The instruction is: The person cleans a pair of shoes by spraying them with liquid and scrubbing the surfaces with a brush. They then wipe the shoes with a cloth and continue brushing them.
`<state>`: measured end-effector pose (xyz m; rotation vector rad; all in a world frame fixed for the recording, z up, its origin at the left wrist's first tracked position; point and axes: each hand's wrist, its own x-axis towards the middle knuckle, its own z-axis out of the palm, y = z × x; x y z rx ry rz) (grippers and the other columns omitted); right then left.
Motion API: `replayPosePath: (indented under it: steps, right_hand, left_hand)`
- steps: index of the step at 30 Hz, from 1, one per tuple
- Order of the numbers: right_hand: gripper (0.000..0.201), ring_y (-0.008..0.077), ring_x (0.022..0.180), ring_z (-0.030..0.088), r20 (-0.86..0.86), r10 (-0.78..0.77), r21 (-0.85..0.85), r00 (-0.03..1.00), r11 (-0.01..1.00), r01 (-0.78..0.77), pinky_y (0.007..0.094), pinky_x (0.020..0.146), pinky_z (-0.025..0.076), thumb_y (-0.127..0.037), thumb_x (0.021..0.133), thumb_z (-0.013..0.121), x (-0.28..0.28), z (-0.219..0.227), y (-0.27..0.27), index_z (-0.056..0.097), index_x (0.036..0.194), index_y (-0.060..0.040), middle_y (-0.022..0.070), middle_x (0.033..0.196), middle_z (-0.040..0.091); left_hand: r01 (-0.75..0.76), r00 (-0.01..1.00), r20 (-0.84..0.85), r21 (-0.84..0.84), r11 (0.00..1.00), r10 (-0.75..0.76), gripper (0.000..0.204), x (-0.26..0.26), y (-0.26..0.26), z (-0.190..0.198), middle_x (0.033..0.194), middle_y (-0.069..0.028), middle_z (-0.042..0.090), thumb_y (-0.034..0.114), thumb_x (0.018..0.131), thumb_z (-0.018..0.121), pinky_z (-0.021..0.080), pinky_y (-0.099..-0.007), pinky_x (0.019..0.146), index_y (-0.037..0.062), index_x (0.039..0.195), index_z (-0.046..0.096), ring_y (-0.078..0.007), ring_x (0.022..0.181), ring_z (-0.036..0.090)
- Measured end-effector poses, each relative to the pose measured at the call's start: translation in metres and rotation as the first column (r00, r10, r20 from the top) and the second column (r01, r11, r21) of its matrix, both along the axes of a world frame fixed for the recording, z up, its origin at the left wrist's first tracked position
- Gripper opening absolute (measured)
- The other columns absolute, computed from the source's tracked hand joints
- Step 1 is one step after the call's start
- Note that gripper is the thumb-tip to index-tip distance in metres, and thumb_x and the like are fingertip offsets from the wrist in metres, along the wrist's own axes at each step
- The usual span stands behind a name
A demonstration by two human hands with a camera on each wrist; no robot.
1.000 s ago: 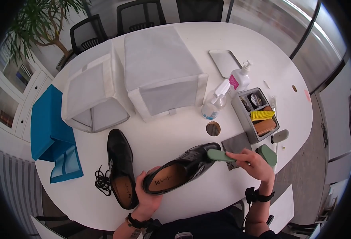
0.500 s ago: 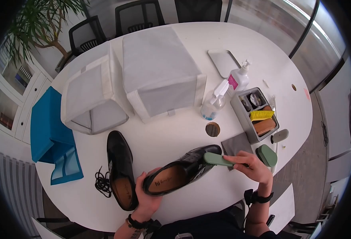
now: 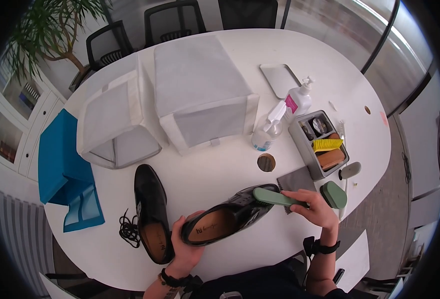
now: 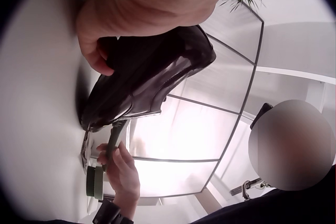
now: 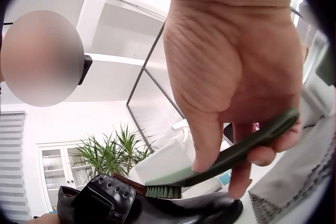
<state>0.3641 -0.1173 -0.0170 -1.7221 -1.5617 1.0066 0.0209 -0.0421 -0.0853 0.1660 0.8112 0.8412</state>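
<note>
A black leather dress shoe (image 3: 252, 217) with a tan insole is tilted over the table, its heel gripped by my left hand (image 3: 186, 250). In the left wrist view, the fingers curl around the heel of this shoe (image 4: 157, 71). My right hand (image 3: 319, 210) holds a green-handled shoe brush (image 3: 276, 198) between thumb and fingers, over the front of the shoe. The right wrist view shows its dark green bristles (image 5: 164, 192) right at the upper, just ahead of the lace eyelets. The matching shoe (image 3: 150, 192) stands upright to the left, near the left hand.
Black laces (image 3: 128, 229) lie left of the standing shoe. On the right are a grey cloth (image 3: 296, 180), a green oval brush (image 3: 334, 195) and a grey organizer (image 3: 307, 153) with brushes. A spray bottle (image 3: 267, 135), pump bottle (image 3: 300, 99), white fabric boxes (image 3: 205, 74) and blue box (image 3: 59, 154) stand farther back.
My right hand has moved the brush slightly left, from the toe tip toward the eyelets. The left hand keeps its grip on the heel, and the shoe has shifted slightly.
</note>
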Motion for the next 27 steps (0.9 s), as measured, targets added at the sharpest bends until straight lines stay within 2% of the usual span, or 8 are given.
replayPosePath:
  steps: [1, 7, 17, 20, 22, 27]
  right_hand:
    - [0.049, 0.0225, 0.076, 0.062, 0.062, 0.032, -0.041, 0.998, 0.999, -0.030, 0.0350, 0.073, 0.051, -0.002, 0.092, 0.068, 0.000, 0.002, 0.000, 0.064, 0.139, -0.0153, 0.0084, 0.086, 0.061]
    - [0.048, 0.0201, 0.079, 0.056, 0.162, 0.003, -0.016, 0.987, 1.000, -0.001, 0.0335, 0.072, 0.047, -0.003, 0.091, 0.068, 0.008, -0.001, -0.008, 0.067, 0.137, -0.0199, 0.0056, 0.087, 0.055]
    - [0.043, 0.0205, 0.077, 0.053, 0.097, 0.053, -0.021, 0.994, 0.998, -0.051, 0.0344, 0.070, 0.046, -0.004, 0.089, 0.070, -0.005, 0.009, 0.006, 0.073, 0.128, -0.0197, 0.0064, 0.084, 0.055]
    - [0.040, 0.0219, 0.077, 0.054, 0.111, 0.097, 0.031, 0.989, 0.994, -0.101, 0.0350, 0.070, 0.046, -0.005, 0.088, 0.072, -0.012, 0.010, 0.012, 0.075, 0.126, -0.0190, 0.0068, 0.083, 0.056]
    - [0.041, 0.0242, 0.077, 0.055, 0.127, 0.128, 0.143, 0.984, 0.979, -0.146, 0.0358, 0.071, 0.047, -0.008, 0.088, 0.074, -0.022, 0.010, 0.017, 0.074, 0.127, -0.0175, 0.0082, 0.084, 0.057]
    - [0.044, 0.0269, 0.080, 0.058, 0.059, 0.072, 0.153, 0.996, 0.985, -0.080, 0.0370, 0.073, 0.048, -0.012, 0.085, 0.078, -0.041, 0.012, 0.027, 0.071, 0.128, -0.0117, 0.0106, 0.087, 0.060]
  left_hand:
    - [0.004, 1.000, -0.004, 0.009, 1.000, -0.004, 0.059, 0.000, 0.000, 0.001, 0.125, -0.0144, 0.068, 0.046, 0.101, 0.043, 0.046, -0.0415, 0.105, -0.0024, 0.130, 0.061, -0.0262, 0.119, 0.062]
    - [0.002, 1.000, -0.003, 0.017, 1.000, -0.002, 0.059, 0.000, 0.000, -0.001, 0.123, -0.0144, 0.069, 0.046, 0.101, 0.044, 0.049, -0.0408, 0.102, -0.0026, 0.129, 0.062, -0.0260, 0.116, 0.064]
    - [0.011, 1.000, -0.012, 0.042, 0.999, -0.011, 0.057, 0.000, 0.000, -0.002, 0.122, -0.0145, 0.070, 0.044, 0.101, 0.044, 0.049, -0.0399, 0.102, -0.0031, 0.128, 0.062, -0.0255, 0.115, 0.065]
    - [0.048, 0.999, -0.021, 0.083, 0.995, -0.046, 0.057, -0.003, 0.001, -0.004, 0.123, -0.0146, 0.069, 0.044, 0.101, 0.044, 0.050, -0.0403, 0.102, -0.0031, 0.129, 0.061, -0.0256, 0.115, 0.065]
    - [0.055, 0.998, -0.025, 0.087, 0.995, -0.053, 0.057, -0.002, 0.001, -0.004, 0.124, -0.0147, 0.069, 0.043, 0.101, 0.043, 0.050, -0.0405, 0.102, -0.0029, 0.130, 0.061, -0.0256, 0.115, 0.065]
    - [0.083, 0.996, -0.018, 0.078, 0.993, -0.082, 0.057, 0.000, 0.000, -0.005, 0.124, -0.0145, 0.069, 0.043, 0.101, 0.043, 0.050, -0.0412, 0.102, -0.0019, 0.131, 0.060, -0.0256, 0.115, 0.065]
